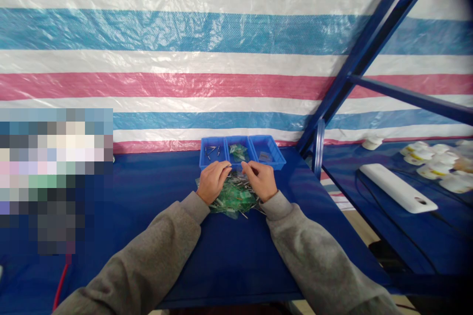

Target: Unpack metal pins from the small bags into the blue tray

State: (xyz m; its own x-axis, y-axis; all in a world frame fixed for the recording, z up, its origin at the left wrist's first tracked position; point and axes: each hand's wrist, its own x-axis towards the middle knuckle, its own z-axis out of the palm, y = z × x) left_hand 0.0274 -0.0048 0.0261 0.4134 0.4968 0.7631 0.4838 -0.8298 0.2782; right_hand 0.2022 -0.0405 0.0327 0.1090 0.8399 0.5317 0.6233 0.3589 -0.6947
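Note:
My left hand (214,181) and my right hand (262,180) are over a loose pile (234,199) of green, clear-looking pieces mixed with thin metal pins. Thumb and fingers of each hand are pinched together, a short gap between the two hands. What they hold, if anything, is too small to make out. Just behind them stand three joined blue bins. The left bin (202,152) has a few metal pins (210,149) in it, the middle one some green pieces (238,151), and the right bin (278,150) a small clear piece (265,156).
Blue tabletop (155,192) lies around the pile. A striped plastic sheet (166,34) hangs behind. To the right rise blue metal frame bars (343,78); beyond them, a second table carries a white oblong device (397,188), cables and several white round parts (436,160). The left side is blurred out.

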